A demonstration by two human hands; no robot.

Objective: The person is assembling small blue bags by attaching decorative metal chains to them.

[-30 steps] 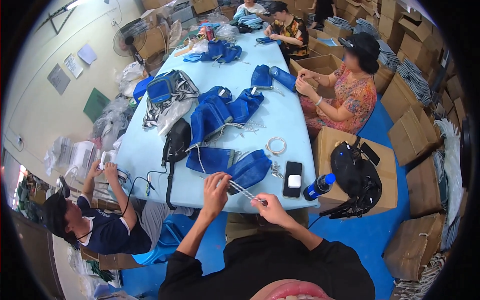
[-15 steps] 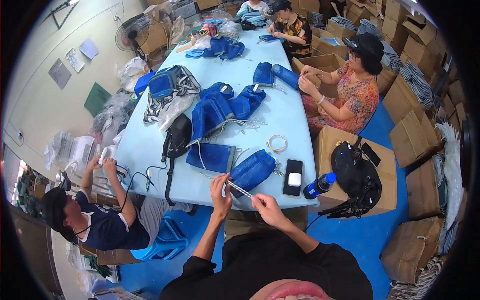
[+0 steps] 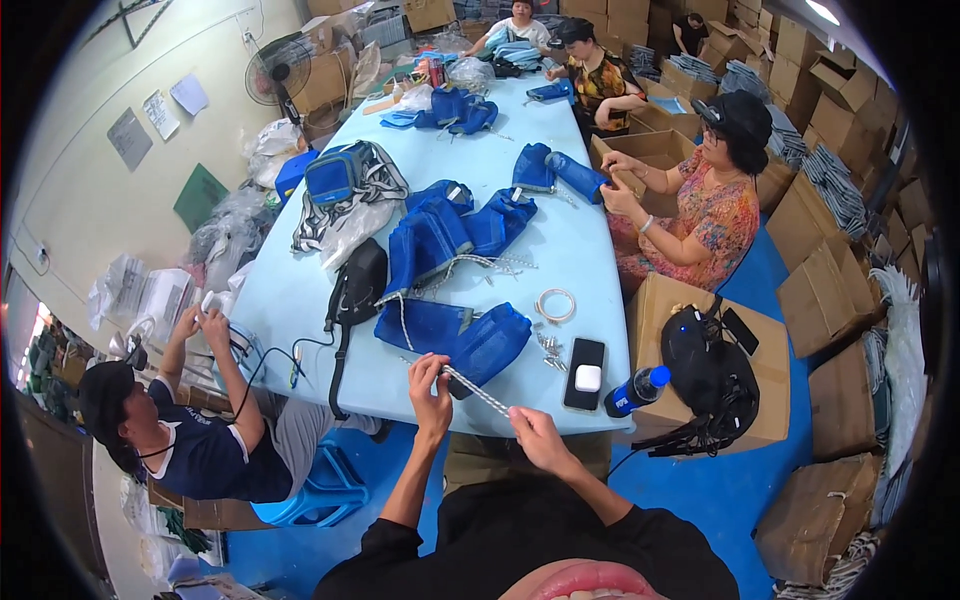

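Note:
A grey-and-white cord (image 3: 478, 391) is stretched between my two hands at the near edge of the table. My left hand (image 3: 431, 393) pinches it near one end, and a short tip sticks out past the fingers. My right hand (image 3: 541, 437) is closed on the cord lower and to the right. Just beyond my left hand, a blue mesh pouch (image 3: 492, 345) lies on the table, and the cord seems to run from it, though the join is hidden. Another blue mesh pouch (image 3: 418, 327) lies beside it, partly covered.
On the light blue table (image 3: 590, 250) lie more blue pouches (image 3: 430, 240), a tape roll (image 3: 555, 305), small metal pieces (image 3: 551, 348), a phone (image 3: 584, 372) and a capped bottle (image 3: 637, 391). A black bag (image 3: 700, 370) rests on a carton. Co-workers sit on both sides.
The pouch near my hands has shifted left and now overlaps the flat one. My left hand has moved slightly left, and my right hand has lowered a little, with the cord held between them.

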